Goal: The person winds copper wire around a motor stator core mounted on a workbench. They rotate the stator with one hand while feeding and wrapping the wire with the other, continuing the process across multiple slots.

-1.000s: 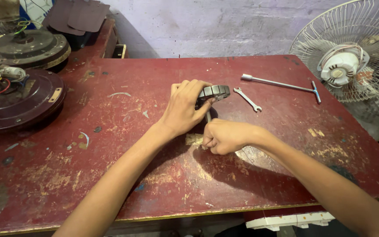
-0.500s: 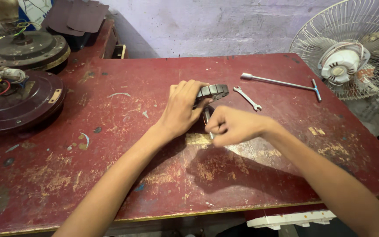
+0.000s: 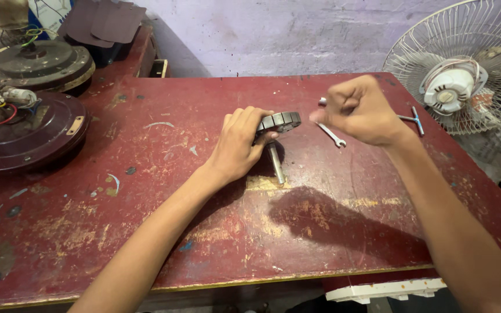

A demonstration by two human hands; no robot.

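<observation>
Worn red table (image 3: 146,232) (paint chipped): rotor (image 3: 278,123), spanner (image 3: 333,135), T-handle wrench (image 3: 414,119), motor housings (image 3: 27,136).

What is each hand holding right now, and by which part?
The left hand grips the dark round motor core by its rim, shaft pointing toward the person. The right hand is a raised fist; any contents cannot be told.

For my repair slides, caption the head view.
Left hand grips a finned rotor with shaft on a worn red table; right hand raised, fisted.
</observation>
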